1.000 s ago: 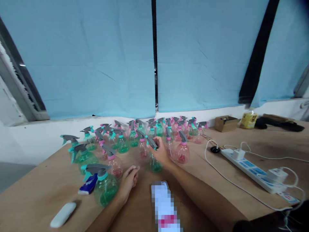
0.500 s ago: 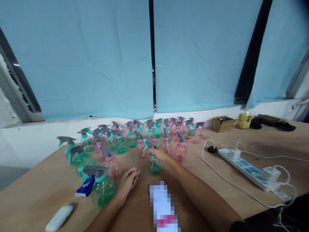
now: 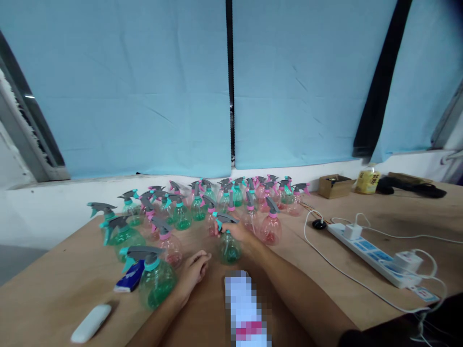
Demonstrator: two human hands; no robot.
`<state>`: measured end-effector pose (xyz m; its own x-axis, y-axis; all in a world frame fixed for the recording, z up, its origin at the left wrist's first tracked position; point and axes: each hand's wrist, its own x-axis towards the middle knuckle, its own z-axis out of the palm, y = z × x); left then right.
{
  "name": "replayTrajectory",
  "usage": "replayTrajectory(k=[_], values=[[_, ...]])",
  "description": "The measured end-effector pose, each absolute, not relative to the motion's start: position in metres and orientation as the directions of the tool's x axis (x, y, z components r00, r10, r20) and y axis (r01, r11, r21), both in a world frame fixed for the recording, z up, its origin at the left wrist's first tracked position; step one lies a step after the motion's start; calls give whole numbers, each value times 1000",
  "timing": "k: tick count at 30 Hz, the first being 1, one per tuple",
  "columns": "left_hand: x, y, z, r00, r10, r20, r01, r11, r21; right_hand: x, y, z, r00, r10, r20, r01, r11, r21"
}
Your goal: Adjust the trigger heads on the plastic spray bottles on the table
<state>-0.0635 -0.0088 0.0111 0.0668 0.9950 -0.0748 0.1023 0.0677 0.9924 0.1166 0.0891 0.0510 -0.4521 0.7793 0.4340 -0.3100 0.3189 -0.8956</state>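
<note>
My right hand (image 3: pixel 234 230) is wrapped round the grey and turquoise trigger head of a clear green spray bottle (image 3: pixel 230 249), its fingers at the trigger. The bottle stands upright, with darker green showing low inside. My left hand (image 3: pixel 195 271) rests on the table to the left of it, fingers curled together, with nothing visible in them. Beside my left forearm stands another green spray bottle (image 3: pixel 158 284). A pink spray bottle (image 3: pixel 170 248) is just behind the left hand, and one more pink spray bottle (image 3: pixel 271 227) stands right of my right hand.
Several pink and green spray bottles crowd the back of the wooden table (image 3: pixel 289 274). A phone (image 3: pixel 244 303) lies in front of me. At left are a blue packet (image 3: pixel 130 277) and a white case (image 3: pixel 91 323). A power strip (image 3: pixel 369 250) with cables lies right, a cardboard box (image 3: pixel 334 187) behind.
The green spray bottle in my right hand has shifted slightly left and towards me. My left hand stays in place. The view has moved a little.
</note>
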Motion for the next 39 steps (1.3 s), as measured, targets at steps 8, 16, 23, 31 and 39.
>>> replayTrajectory(k=[8, 16, 23, 31, 39], values=[[-64, -9, 11, 60, 996, -65, 123, 58, 991, 122, 90, 51, -454, 774, 441, -242, 370, -897], [-65, -10, 11, 69, 996, -50, 121, 41, 992, 119, 81, 57, -456, 782, 425, -279, 328, -903], [-62, -12, 14, 64, 996, -68, 103, 61, 993, 122, 83, 56, -487, 751, 445, -256, 365, -895], [-62, -13, 15, 67, 995, -76, 130, 67, 989, 123, 86, 57, -524, 728, 443, -268, 353, -896], [-64, -10, 12, 81, 994, -69, 145, 57, 988, 125, 85, 57, -546, 693, 471, -283, 377, -882]])
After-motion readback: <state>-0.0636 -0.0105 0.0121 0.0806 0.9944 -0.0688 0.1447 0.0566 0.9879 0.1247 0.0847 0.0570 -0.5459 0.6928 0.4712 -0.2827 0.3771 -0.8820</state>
